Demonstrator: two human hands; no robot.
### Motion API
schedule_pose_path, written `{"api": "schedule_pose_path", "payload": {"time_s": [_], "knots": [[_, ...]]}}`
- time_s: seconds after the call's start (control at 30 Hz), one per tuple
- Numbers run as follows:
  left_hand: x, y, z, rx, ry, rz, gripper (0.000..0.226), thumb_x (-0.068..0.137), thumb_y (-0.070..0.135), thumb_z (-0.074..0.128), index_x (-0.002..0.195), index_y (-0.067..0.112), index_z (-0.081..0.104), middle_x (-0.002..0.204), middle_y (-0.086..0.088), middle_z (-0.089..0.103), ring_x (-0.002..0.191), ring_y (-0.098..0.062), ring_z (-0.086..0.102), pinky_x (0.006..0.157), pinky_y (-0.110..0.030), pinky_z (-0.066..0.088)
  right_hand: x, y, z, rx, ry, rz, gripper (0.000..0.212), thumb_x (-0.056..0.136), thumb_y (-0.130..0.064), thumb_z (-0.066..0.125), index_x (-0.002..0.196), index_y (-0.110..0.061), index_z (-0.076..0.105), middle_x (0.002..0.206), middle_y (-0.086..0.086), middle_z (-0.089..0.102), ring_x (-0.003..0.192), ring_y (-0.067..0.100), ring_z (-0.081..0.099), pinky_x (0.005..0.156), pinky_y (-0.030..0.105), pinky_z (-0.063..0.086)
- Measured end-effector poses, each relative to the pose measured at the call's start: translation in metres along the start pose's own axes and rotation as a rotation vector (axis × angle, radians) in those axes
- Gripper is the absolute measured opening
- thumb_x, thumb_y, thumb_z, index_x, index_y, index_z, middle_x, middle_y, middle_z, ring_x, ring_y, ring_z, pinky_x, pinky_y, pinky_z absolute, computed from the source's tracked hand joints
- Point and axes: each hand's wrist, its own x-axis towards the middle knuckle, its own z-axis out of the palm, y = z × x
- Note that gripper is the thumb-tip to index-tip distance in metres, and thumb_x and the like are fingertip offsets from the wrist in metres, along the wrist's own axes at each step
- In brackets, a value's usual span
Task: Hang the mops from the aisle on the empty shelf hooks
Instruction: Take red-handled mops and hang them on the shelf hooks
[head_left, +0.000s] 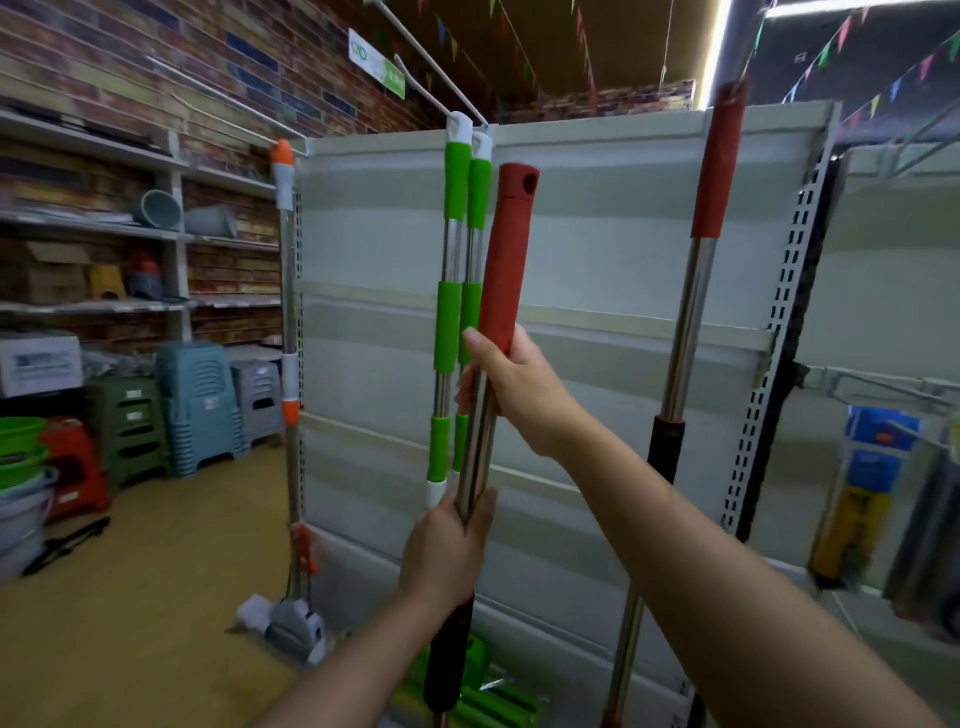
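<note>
both hands grasp a red-handled mop (506, 270) upright before a pale shelf panel (597, 249): the right hand (511, 387) wraps the base of its red grip, the left hand (452, 551) clenches the steel pole lower down. two green-handled mops (457, 176) hang just left, another red-handled mop (719, 161) to the right.

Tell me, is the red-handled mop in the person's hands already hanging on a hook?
No, both hands hold the red-handled mop, its top hole free of any hook.
</note>
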Motion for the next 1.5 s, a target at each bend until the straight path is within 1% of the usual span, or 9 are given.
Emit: {"api": "schedule_pose_path", "payload": {"time_s": [0.2, 0.33, 0.5, 0.67, 0.77, 0.9, 1.1, 1.37, 1.5], "knots": [[-0.033, 0.023, -0.029, -0.056, -0.065, 0.077, 0.065, 0.066, 0.088, 0.032, 0.064, 0.024, 0.045, 0.055, -0.01, 0.054, 0.06, -0.04, 0.063, 0.056, -0.055, 0.054, -0.039, -0.046, 0.019, -0.036, 0.013, -0.035, 0.02, 0.097, -0.022, 0.043, 0.109, -0.006, 0.038, 0.074, 0.013, 0.048, 0.057, 0.019, 0.052, 0.043, 0.016, 0.046], [-0.047, 0.04, -0.057, -0.079, -0.12, 0.138, 0.058, 0.077, 0.077, 0.035, 0.066, 0.022, 0.047, 0.057, -0.013, 0.057, 0.055, -0.034, 0.062, 0.056, -0.05, 0.055, -0.059, -0.081, 0.038, -0.093, 0.065, -0.059, 0.024, 0.097, -0.024, 0.044, 0.112, -0.007, 0.04, 0.071, 0.008, 0.051, 0.056, 0.017, 0.054, 0.046, 0.018, 0.048], [-0.071, 0.041, -0.087, -0.155, -0.197, 0.123, 0.075, 0.073, 0.073, 0.034, 0.079, 0.001, 0.055, 0.046, -0.004, 0.054, 0.038, -0.016, 0.054, 0.051, -0.033, 0.05, -0.083, -0.097, 0.067, -0.122, 0.079, -0.071, 0.023, 0.096, -0.023, 0.046, 0.111, -0.008, 0.038, 0.07, 0.007, 0.051, 0.055, 0.017, 0.055, 0.045, 0.019, 0.047], [-0.097, 0.011, -0.092, -0.189, -0.269, 0.081, 0.063, 0.078, 0.072, 0.044, 0.063, 0.01, 0.048, 0.035, 0.001, 0.05, 0.033, -0.012, 0.05, 0.053, -0.039, 0.051, -0.109, -0.077, 0.087, -0.151, 0.118, -0.029, 0.023, 0.095, -0.018, 0.048, 0.112, -0.004, 0.039, 0.08, 0.016, 0.049, 0.061, 0.018, 0.052, 0.041, 0.012, 0.042], [-0.108, 0.007, -0.091, -0.259, -0.283, 0.089, 0.077, 0.059, 0.086, 0.04, 0.058, 0.01, 0.046, 0.031, 0.001, 0.047, 0.031, -0.01, 0.048, 0.045, -0.028, 0.043, -0.117, -0.072, 0.085, -0.17, 0.152, -0.017, 0.025, 0.095, -0.018, 0.048, 0.113, -0.003, 0.039, 0.084, 0.017, 0.049, 0.063, 0.019, 0.052, 0.043, 0.013, 0.043], [-0.107, 0.034, -0.084, -0.349, -0.366, 0.174, 0.084, 0.045, 0.098, 0.037, 0.057, 0.016, 0.043, 0.032, 0.0, 0.049, 0.03, -0.009, 0.049, 0.041, -0.022, 0.04, -0.115, -0.087, 0.064, -0.259, 0.25, -0.052, 0.014, 0.094, -0.026, 0.05, 0.101, -0.015, 0.043, 0.077, 0.008, 0.054, 0.069, 0.02, 0.058, 0.06, 0.027, 0.053], [-0.093, 0.096, -0.046, -0.369, -0.491, 0.232, 0.088, 0.039, 0.101, 0.03, 0.054, 0.015, 0.045, 0.032, 0.001, 0.05, 0.03, -0.005, 0.049, 0.039, -0.016, 0.041, -0.103, -0.122, 0.006, -0.323, 0.39, -0.049, 0.019, 0.095, -0.026, 0.049, 0.105, -0.012, 0.042, 0.076, 0.009, 0.052, 0.064, 0.019, 0.057, 0.049, 0.02, 0.051], [-0.06, 0.14, 0.026, -0.44, -0.495, 0.191, 0.061, 0.067, 0.072, 0.039, 0.062, 0.012, 0.044, 0.037, 0.002, 0.045, 0.03, -0.012, 0.046, 0.041, -0.026, 0.04, -0.074, -0.12, -0.065, -0.389, 0.46, -0.035, 0.022, 0.096, -0.025, 0.047, 0.105, -0.006, 0.041, 0.083, 0.013, 0.046, 0.06, 0.017, 0.052, 0.041, 0.018, 0.048], [-0.034, 0.156, 0.057, -0.488, -0.458, 0.209, 0.06, 0.07, 0.072, 0.041, 0.066, 0.011, 0.041, 0.039, 0.002, 0.043, 0.032, -0.014, 0.048, 0.037, -0.024, 0.04, -0.047, -0.117, -0.096, -0.423, 0.483, -0.048, 0.028, 0.095, -0.027, 0.047, 0.111, -0.006, 0.039, 0.081, 0.012, 0.048, 0.058, 0.019, 0.053, 0.045, 0.025, 0.05]]}}
